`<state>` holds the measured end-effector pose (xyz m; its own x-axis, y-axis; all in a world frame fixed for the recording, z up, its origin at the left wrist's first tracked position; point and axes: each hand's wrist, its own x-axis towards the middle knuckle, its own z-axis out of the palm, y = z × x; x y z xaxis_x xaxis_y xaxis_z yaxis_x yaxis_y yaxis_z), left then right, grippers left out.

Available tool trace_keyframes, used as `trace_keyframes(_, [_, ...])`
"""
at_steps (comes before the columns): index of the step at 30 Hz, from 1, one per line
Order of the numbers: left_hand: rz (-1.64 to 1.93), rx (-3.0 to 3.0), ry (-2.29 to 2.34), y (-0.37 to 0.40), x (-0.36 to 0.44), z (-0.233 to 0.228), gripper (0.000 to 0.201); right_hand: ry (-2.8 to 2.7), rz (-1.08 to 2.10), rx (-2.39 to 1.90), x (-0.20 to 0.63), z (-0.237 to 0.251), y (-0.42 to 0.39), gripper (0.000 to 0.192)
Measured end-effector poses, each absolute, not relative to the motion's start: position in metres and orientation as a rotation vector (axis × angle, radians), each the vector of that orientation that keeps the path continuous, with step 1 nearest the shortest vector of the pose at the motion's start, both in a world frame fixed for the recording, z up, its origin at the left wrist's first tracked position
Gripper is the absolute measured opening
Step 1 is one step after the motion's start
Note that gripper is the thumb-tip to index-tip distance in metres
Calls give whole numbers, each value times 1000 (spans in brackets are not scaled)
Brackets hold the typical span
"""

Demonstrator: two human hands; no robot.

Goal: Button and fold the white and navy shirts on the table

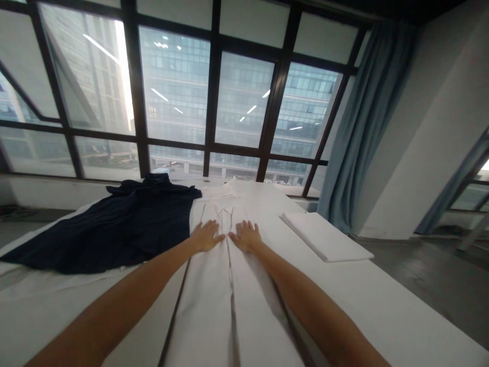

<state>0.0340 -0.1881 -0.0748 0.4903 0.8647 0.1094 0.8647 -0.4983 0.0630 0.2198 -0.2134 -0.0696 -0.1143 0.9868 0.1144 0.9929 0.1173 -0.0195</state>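
A white garment (pixel 229 300) lies flat along the middle of a white-covered table (pixel 401 311), its sides folded in so two edges meet in a centre line. My left hand (pixel 207 236) rests palm down on the left half, fingers spread. My right hand (pixel 246 236) rests palm down on the right half, thumb almost touching the left thumb. Neither hand grips anything.
A dark navy garment (pixel 114 229) is spread out on the table's left side. A folded white cloth (pixel 324 235) sits at the right edge. Large windows (pixel 175 102) and a blue curtain (pixel 362 127) stand beyond the table; grey floor lies to the right.
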Motion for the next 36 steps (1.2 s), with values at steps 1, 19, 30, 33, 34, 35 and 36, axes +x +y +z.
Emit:
trace_keyframes(1, [-251, -2651, -1587, -185, 37, -70, 69, -2233, -157, -2031, 219, -66, -210, 66])
trace_keyframes(19, [-263, -2861, -1377, -254, 24, -91, 63, -2389, 72, -1841, 221, -80, -250, 61])
trace_keyframes(30, [-255, -2798, -1403, -267, 18, -80, 58, -2325, -73, -1871, 216, -72, -266, 57])
trace_keyframes(33, [-297, -2875, -1242, -297, 8, -85, 61, -2392, 21, -1816, 225, -75, -292, 61])
trace_keyframes(34, [-282, -2909, -1199, -306, 5, -87, 62, -2409, 60, -1803, 227, -77, -299, 64])
trace_keyframes(35, [-265, -2936, -1172, -313, 2, -89, 63, -2422, 100, -1792, 230, -79, -305, 68])
trace_keyframes(36, [-253, -2958, -1158, -318, 0, -90, 63, -2434, 137, -1784, 231, -81, -309, 71])
